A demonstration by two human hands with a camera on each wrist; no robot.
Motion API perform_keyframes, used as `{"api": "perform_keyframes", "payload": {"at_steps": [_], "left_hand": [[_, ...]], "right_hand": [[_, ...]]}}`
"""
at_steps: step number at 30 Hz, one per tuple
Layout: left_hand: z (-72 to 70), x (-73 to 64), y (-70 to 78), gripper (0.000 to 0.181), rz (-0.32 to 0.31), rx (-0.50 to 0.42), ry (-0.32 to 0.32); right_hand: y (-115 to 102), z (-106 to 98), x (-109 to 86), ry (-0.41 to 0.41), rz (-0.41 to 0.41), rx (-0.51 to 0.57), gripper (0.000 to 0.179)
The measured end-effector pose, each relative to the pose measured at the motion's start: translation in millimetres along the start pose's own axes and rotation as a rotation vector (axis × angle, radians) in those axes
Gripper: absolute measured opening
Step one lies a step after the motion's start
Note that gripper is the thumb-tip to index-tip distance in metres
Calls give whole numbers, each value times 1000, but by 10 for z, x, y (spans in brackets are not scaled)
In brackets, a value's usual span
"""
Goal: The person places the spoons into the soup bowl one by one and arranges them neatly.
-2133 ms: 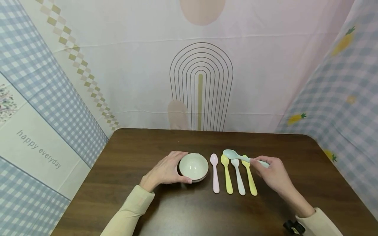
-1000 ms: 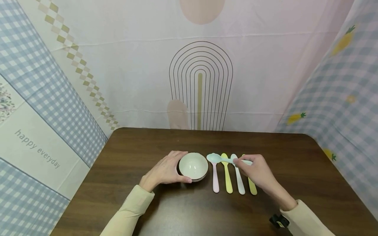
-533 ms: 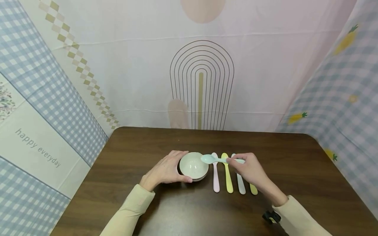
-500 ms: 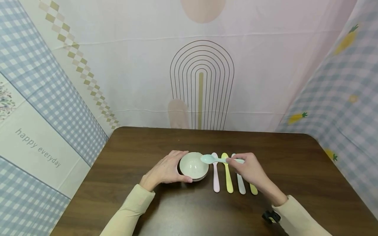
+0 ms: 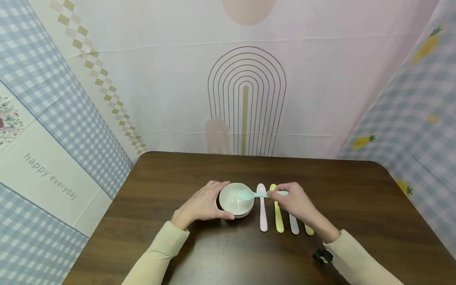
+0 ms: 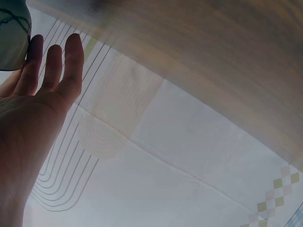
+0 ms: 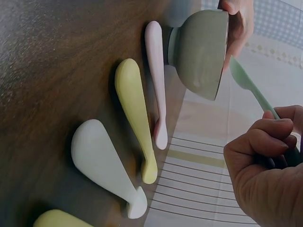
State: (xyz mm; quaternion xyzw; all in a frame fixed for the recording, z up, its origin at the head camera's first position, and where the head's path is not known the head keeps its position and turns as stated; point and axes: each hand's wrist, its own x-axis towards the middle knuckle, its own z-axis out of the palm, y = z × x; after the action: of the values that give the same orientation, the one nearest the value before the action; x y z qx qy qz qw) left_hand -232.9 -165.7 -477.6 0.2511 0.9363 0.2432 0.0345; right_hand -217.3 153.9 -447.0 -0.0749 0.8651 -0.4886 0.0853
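A small bowl [image 5: 236, 206], pale inside, stands upright on the wooden table. My left hand [image 5: 204, 201] holds it from the left, thumb at its near side and fingers round its far side. In the left wrist view only part of the bowl [image 6: 13, 35] shows. My right hand [image 5: 295, 201] pinches the handle of a mint-green spoon [image 5: 247, 194], held level with its head over the bowl. The right wrist view shows that spoon [image 7: 242, 76] above the rim, apart from it, and the right hand's fingers [image 7: 265, 137] curled round its handle.
Right of the bowl several spoons lie side by side on the table [image 5: 228, 253]: a pink one [image 5: 263, 215], a yellow one [image 5: 279, 217], a white one [image 5: 293, 225] and another yellow one [image 5: 308, 230]. The right hand partly covers them in the head view. A patterned cloth [image 5: 171, 91] hangs behind.
My right hand has carried the mint-green spoon left, from above the row of spoons to over the bowl. The left hand has stayed on the bowl. The head view has shifted slightly.
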Motion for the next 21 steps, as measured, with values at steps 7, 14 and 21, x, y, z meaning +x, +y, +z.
{"api": "perform_keyframes", "payload": {"at_steps": [7, 14, 21], "left_hand": [[5, 4, 13, 114, 2, 1, 4], [5, 7, 26, 113, -2, 3, 8], [6, 6, 19, 112, 9, 7, 16]], "right_hand": [[-3, 46, 74, -25, -36, -7, 31], [18, 102, 157, -41, -40, -30, 31], [27, 145, 220, -65, -42, -23, 30]]}}
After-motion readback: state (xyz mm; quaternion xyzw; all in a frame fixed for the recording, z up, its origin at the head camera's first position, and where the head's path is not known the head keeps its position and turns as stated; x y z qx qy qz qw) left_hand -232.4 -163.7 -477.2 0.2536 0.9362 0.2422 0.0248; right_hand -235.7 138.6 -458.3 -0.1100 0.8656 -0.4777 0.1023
